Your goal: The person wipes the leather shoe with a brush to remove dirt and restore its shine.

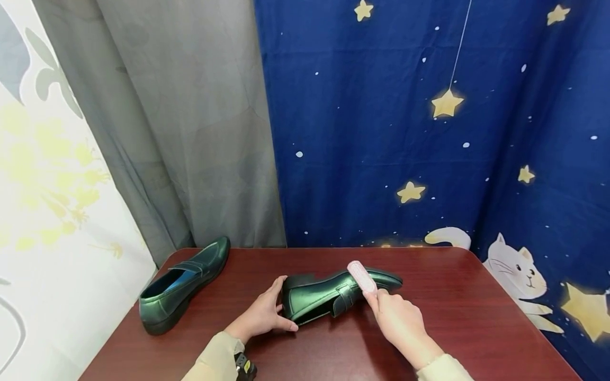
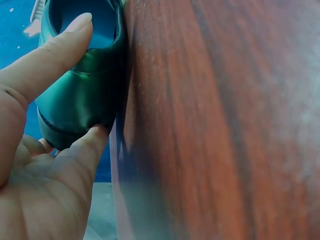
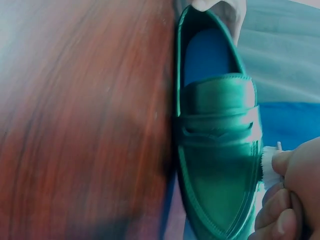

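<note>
A shiny dark green loafer [image 1: 314, 300] lies on its side on the table, its opening turned toward me and its toe to the right. My left hand [image 1: 261, 315] grips the heel, the thumb at the opening's rim [image 2: 75, 42] and the fingers round the back. In my right hand [image 1: 400, 323] is a small brush [image 1: 362, 276] with a pale pink back, pinched at its near end. White bristles [image 3: 270, 166] meet the upper's side beside the strap in the right wrist view. Blue lining [image 3: 207, 57] shows inside the shoe.
The matching green loafer [image 1: 178, 288] stands upright on the left of the reddish-brown table [image 1: 457, 296]. Behind the table's far edge hang a grey curtain [image 1: 200, 132] and a blue one [image 1: 362, 121] with stars.
</note>
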`<move>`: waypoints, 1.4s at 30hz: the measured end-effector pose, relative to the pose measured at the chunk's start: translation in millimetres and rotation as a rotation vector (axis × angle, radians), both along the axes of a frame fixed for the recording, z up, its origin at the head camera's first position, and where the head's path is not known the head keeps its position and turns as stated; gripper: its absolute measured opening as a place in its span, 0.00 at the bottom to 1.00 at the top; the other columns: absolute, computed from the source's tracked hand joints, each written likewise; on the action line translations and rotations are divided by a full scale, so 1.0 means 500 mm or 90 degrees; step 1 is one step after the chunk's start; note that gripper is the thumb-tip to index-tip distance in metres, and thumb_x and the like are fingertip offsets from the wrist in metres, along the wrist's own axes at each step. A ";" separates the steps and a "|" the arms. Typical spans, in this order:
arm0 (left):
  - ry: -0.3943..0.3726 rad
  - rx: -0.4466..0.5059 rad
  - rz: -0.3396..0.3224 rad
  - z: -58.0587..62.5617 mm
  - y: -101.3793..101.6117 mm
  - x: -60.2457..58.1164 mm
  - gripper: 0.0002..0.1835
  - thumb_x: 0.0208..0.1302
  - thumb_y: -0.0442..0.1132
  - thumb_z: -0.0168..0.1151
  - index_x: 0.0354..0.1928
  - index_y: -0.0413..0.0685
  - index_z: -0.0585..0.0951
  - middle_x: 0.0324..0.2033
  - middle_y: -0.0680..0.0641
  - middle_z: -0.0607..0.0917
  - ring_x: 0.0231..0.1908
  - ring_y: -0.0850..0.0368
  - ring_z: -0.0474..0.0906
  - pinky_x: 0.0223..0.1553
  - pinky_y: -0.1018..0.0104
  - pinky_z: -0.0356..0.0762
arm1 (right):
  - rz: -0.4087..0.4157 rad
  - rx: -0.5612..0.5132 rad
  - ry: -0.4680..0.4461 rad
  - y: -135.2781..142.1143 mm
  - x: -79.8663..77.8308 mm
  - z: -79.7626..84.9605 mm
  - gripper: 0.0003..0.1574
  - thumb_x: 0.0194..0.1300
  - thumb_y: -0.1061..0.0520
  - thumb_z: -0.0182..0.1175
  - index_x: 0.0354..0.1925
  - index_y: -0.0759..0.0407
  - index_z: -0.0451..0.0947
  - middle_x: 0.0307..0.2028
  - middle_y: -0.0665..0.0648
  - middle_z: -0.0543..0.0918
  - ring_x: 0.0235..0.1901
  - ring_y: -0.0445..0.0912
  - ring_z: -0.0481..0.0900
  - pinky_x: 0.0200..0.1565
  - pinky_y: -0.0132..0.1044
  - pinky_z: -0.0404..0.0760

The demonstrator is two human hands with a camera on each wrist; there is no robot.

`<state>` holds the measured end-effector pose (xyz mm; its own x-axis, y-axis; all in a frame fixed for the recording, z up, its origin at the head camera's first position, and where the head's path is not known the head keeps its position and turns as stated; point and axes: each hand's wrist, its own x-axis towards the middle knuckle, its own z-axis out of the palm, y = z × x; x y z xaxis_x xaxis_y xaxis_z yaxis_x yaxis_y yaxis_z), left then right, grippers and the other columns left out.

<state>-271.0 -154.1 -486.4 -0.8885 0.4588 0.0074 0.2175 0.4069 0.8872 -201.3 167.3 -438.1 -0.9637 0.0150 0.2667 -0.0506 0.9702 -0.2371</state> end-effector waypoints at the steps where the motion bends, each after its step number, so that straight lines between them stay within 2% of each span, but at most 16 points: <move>1: 0.001 -0.001 0.001 0.002 0.000 -0.001 0.69 0.42 0.35 0.85 0.79 0.38 0.45 0.79 0.31 0.42 0.77 0.37 0.48 0.64 0.46 0.73 | -0.004 -0.001 0.000 0.006 0.000 -0.002 0.28 0.77 0.37 0.50 0.31 0.57 0.75 0.20 0.59 0.78 0.19 0.56 0.78 0.18 0.51 0.70; 7: 0.008 -0.003 0.000 0.007 0.001 -0.003 0.68 0.42 0.35 0.85 0.79 0.37 0.46 0.79 0.30 0.43 0.77 0.36 0.48 0.64 0.46 0.73 | -0.031 -0.016 -0.053 0.042 0.000 -0.011 0.30 0.77 0.36 0.48 0.34 0.59 0.75 0.23 0.61 0.81 0.22 0.58 0.80 0.21 0.52 0.72; 9: 0.007 -0.002 0.000 0.007 0.000 -0.004 0.68 0.41 0.35 0.85 0.79 0.37 0.46 0.79 0.31 0.43 0.77 0.37 0.48 0.64 0.46 0.72 | -0.037 -0.023 -0.075 0.054 0.000 -0.015 0.34 0.78 0.33 0.44 0.34 0.59 0.76 0.24 0.60 0.81 0.23 0.57 0.80 0.22 0.51 0.73; 11: 0.010 -0.001 -0.002 0.006 0.000 -0.004 0.68 0.41 0.34 0.85 0.79 0.36 0.46 0.79 0.30 0.43 0.77 0.37 0.48 0.63 0.46 0.73 | -0.042 -0.027 -0.096 0.066 0.000 -0.019 0.42 0.77 0.27 0.35 0.36 0.60 0.76 0.25 0.59 0.81 0.23 0.55 0.80 0.23 0.51 0.73; 14: 0.013 -0.002 -0.003 0.005 0.000 -0.004 0.69 0.41 0.34 0.85 0.79 0.35 0.46 0.78 0.30 0.43 0.77 0.37 0.48 0.63 0.47 0.73 | -0.049 -0.034 -0.111 0.084 0.003 -0.024 0.48 0.74 0.23 0.29 0.37 0.60 0.77 0.26 0.60 0.82 0.24 0.55 0.80 0.25 0.52 0.74; 18: 0.012 -0.006 -0.004 0.005 0.000 -0.002 0.69 0.41 0.34 0.85 0.79 0.35 0.46 0.78 0.29 0.43 0.77 0.36 0.48 0.62 0.47 0.74 | -0.060 -0.041 -0.127 0.102 0.007 -0.026 0.44 0.76 0.26 0.34 0.38 0.60 0.78 0.31 0.63 0.84 0.29 0.59 0.83 0.28 0.56 0.77; 21: 0.008 -0.004 -0.004 0.004 0.000 -0.002 0.69 0.41 0.34 0.85 0.79 0.35 0.46 0.78 0.29 0.43 0.77 0.36 0.48 0.62 0.46 0.74 | -0.066 -0.044 -0.139 0.111 0.010 -0.026 0.47 0.75 0.25 0.31 0.40 0.61 0.78 0.34 0.65 0.85 0.31 0.60 0.83 0.30 0.57 0.77; 32: 0.004 0.005 -0.006 -0.005 0.000 -0.005 0.68 0.40 0.34 0.85 0.79 0.38 0.48 0.79 0.32 0.45 0.77 0.37 0.51 0.63 0.47 0.74 | -0.070 -0.053 -0.144 0.115 0.016 -0.021 0.50 0.74 0.24 0.29 0.40 0.63 0.78 0.33 0.65 0.85 0.31 0.60 0.83 0.31 0.58 0.78; 42: 0.001 0.016 -0.008 -0.002 0.000 -0.005 0.67 0.41 0.33 0.85 0.78 0.37 0.47 0.79 0.32 0.45 0.77 0.37 0.49 0.63 0.46 0.73 | -0.072 -0.085 -0.114 0.101 0.009 -0.017 0.38 0.78 0.32 0.40 0.37 0.62 0.78 0.30 0.64 0.84 0.28 0.58 0.83 0.27 0.55 0.76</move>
